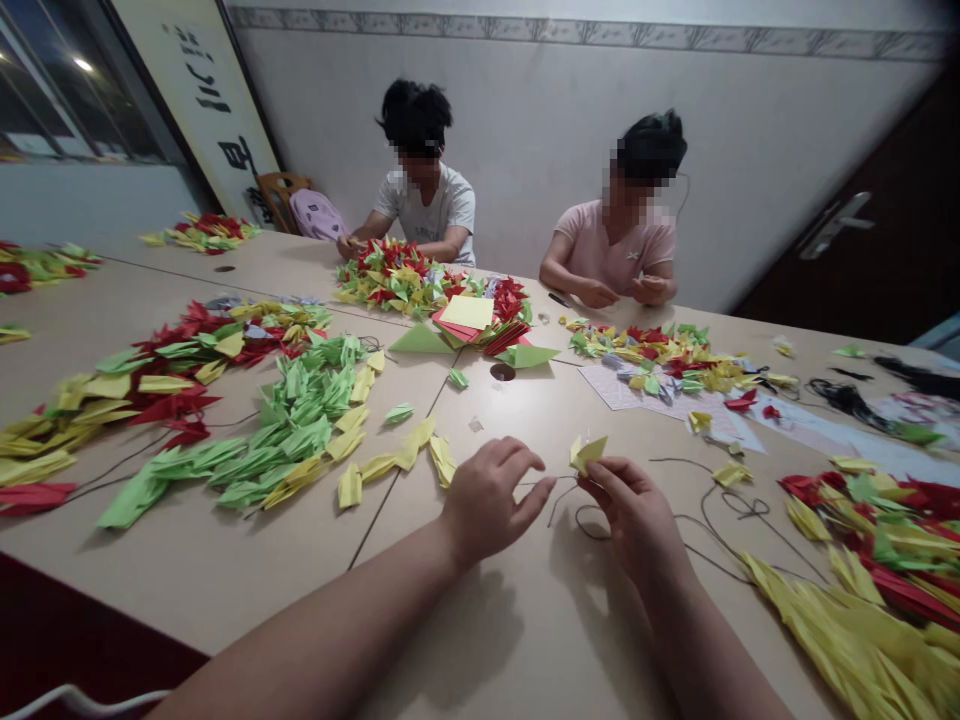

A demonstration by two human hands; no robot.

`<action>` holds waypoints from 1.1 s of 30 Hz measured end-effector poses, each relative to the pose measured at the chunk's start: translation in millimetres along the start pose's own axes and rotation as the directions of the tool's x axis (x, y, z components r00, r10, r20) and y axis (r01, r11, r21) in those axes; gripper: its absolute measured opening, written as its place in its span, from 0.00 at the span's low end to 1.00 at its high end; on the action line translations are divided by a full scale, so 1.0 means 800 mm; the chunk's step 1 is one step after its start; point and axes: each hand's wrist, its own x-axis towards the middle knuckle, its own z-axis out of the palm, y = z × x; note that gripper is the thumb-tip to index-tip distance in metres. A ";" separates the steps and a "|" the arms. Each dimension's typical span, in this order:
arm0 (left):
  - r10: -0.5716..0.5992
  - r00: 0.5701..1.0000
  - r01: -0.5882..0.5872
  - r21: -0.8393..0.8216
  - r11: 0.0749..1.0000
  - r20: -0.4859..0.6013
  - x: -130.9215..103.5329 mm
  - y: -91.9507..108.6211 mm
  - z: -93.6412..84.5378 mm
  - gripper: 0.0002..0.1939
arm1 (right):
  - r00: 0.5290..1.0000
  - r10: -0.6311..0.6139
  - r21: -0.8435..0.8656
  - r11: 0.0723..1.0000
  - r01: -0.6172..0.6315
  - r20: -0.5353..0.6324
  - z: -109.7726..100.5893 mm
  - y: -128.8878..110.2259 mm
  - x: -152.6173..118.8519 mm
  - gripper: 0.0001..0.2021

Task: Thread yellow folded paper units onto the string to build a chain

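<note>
My right hand pinches a small folded yellow paper piece between thumb and fingers, above the middle of the table. Just left of it is my left hand, fingers curved and apart, with nothing seen in it. A thin dark cord runs from near both hands to the right across the tabletop. Left of my left hand lie folded yellow pieces and a heap of green folded paper.
Across the table, two people sit handling small things. Mixed paper heaps and square sheets lie in front of them. At right are yellow strands and black cords.
</note>
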 end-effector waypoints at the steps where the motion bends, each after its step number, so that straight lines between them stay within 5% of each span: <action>1: -0.009 0.999 0.009 0.003 1.000 -0.043 0.001 0.000 0.001 0.12 | 1.000 -0.024 -0.014 1.000 0.024 0.005 0.000 0.001 0.000 0.09; 9: -0.082 0.991 0.069 0.119 0.990 0.110 -0.007 0.011 0.021 0.28 | 0.993 -0.110 -0.089 0.989 0.115 0.051 0.011 0.004 -0.012 0.08; 19: -0.116 0.991 0.107 0.119 0.987 0.071 -0.007 0.015 0.036 0.09 | 0.991 -0.097 -0.059 0.993 0.103 0.094 0.020 0.008 -0.016 0.07; 33: 0.028 0.980 -0.042 0.066 0.997 0.197 -0.001 0.011 0.012 0.17 | 0.998 -0.033 0.181 0.983 0.024 0.050 0.022 0.002 -0.019 0.08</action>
